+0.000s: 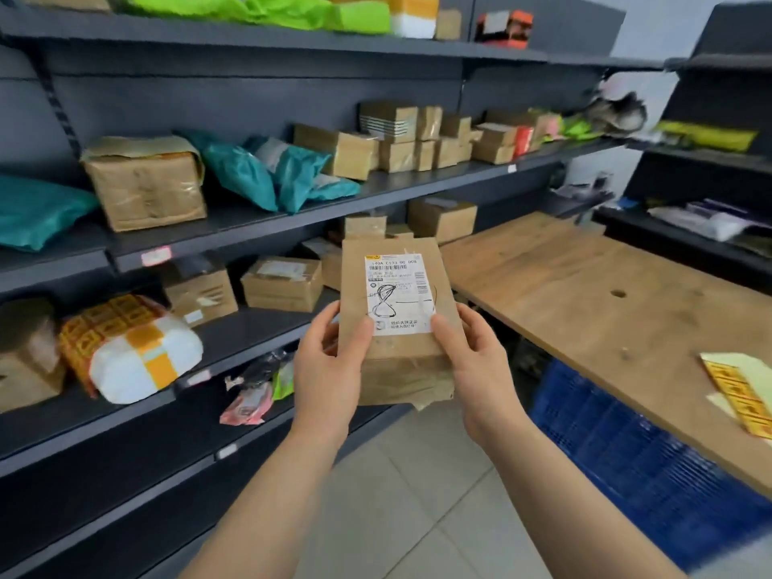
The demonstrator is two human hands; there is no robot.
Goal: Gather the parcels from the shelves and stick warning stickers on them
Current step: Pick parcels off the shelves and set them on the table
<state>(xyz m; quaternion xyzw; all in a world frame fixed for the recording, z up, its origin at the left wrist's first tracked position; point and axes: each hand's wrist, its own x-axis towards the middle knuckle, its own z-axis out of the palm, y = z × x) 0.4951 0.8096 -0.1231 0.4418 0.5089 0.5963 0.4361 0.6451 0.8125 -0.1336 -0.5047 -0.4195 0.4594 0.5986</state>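
One parcel is gathered, gripped at its sides by the left hand and right hand, thumbs on its labelled face. No warning sticker shows on it (likely the next step). To the right, the stickers lie on the table. Many more sit on the shelves beyond.

A wooden bench fills the right side, its top running from the far middle to the near right edge. The boards are light brown with visible grain and a few scuffs. A small round hole is cut in the top, toward its far part. Under the bench, near right, stands a blue plastic crate with ribbed walls. The floor is pale square tiles. A white wall shows far right.
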